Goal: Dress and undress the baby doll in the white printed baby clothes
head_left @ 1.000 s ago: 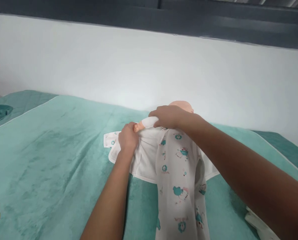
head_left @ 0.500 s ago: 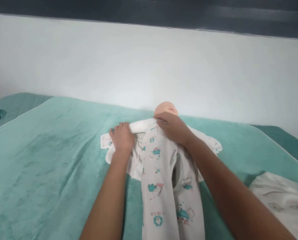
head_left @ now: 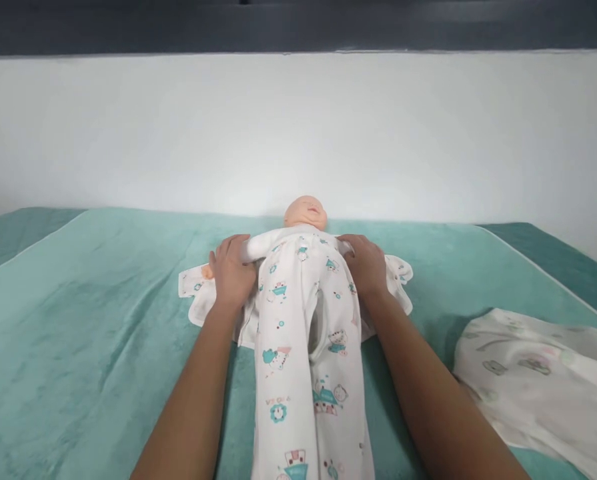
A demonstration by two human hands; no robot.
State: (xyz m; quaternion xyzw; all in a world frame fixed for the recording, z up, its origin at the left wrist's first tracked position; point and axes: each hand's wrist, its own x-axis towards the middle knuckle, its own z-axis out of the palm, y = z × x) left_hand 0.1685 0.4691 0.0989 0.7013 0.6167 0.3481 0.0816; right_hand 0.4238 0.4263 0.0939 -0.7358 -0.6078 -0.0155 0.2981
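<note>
A baby doll (head_left: 305,213) lies on its back with its head toward the wall. It wears a white top and long printed trousers (head_left: 283,333) with teal and pink figures. Underneath is an open printed baby jacket (head_left: 203,307), its sleeves spread to both sides. My left hand (head_left: 233,270) is closed over the doll's white-sleeved arm on the left, with the doll's small hand showing past my fingers. On the opposite side my right hand (head_left: 368,267) is closed around the doll's other arm near the trouser top; its fingertips are mostly hidden.
A teal padded sheet (head_left: 103,320) covers the surface, with darker teal fabric at both far corners. Crumpled white printed clothing (head_left: 533,380) lies at the right. Behind the doll rises a white wall (head_left: 298,133) with a dark band on top.
My right hand has moved from the doll's left-side arm across to its other side. My left hand has gone from the doll's hand onto its sleeve. The view has turned right, showing more loose clothing.
</note>
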